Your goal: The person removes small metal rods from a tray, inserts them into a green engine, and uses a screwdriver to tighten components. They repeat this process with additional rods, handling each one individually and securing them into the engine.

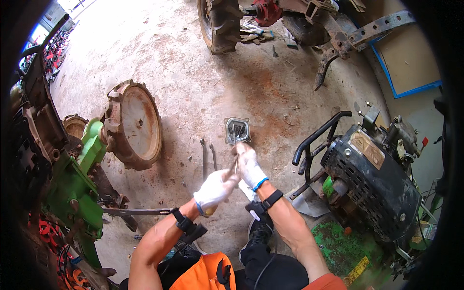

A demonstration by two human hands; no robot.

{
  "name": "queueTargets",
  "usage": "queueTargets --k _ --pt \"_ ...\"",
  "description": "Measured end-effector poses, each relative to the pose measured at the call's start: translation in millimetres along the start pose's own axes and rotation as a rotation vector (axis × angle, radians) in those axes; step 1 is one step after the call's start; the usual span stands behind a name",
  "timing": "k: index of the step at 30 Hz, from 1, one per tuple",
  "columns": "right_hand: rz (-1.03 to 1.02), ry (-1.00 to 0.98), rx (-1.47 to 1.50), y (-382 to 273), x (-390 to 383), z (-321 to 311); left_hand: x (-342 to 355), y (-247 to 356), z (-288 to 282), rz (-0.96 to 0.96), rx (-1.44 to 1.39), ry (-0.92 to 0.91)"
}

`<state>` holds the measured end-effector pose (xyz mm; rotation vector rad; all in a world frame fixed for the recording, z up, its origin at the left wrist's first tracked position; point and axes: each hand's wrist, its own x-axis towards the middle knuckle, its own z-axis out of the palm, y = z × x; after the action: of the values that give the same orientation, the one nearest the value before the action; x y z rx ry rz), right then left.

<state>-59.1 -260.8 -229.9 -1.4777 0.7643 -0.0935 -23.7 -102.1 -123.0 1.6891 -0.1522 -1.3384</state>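
Note:
My left hand (215, 187) wears a white glove and is closed, with a slim dark piece showing between it and the other hand. A yellowish end pokes out below its palm. My right hand (250, 168), in a white glove with a blue cuff, has its fingers closed close above and right of the left. Motion blur hides what kind of thing the fingers hold. Just beyond the right fingertips a squarish metal dish (247, 129) lies on the floor with small dark parts inside. Two slim metal wrenches (204, 158) lie left of the dish.
A lugged wheel (140, 123) on a green machine (79, 193) stands at left. A black engine unit (372, 179) with a tubular guard (316, 137) stands at right. Another tyred wheel (226, 26) and a rusty metal frame (338, 41) are at the far side. Concrete floor (188, 92) lies between.

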Motion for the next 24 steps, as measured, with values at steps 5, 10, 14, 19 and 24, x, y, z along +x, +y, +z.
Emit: queueTargets --k 5,10,14,19,24 --pt "0.114 0.118 0.080 -11 19 -47 -39 -18 31 0.011 0.167 -0.124" --pt "0.107 -0.291 0.123 -19 -25 -44 -32 -31 22 -0.056 0.083 0.008" --pt "0.065 -0.374 -0.242 -22 -59 -16 -24 -40 15 0.003 -0.158 0.166" --pt "0.077 -0.310 -0.150 -14 -54 3 -23 -34 5 0.057 -0.158 0.163" --pt "0.086 -0.098 -0.071 5 -35 -1 -36 -38 25 0.061 -0.038 0.082"
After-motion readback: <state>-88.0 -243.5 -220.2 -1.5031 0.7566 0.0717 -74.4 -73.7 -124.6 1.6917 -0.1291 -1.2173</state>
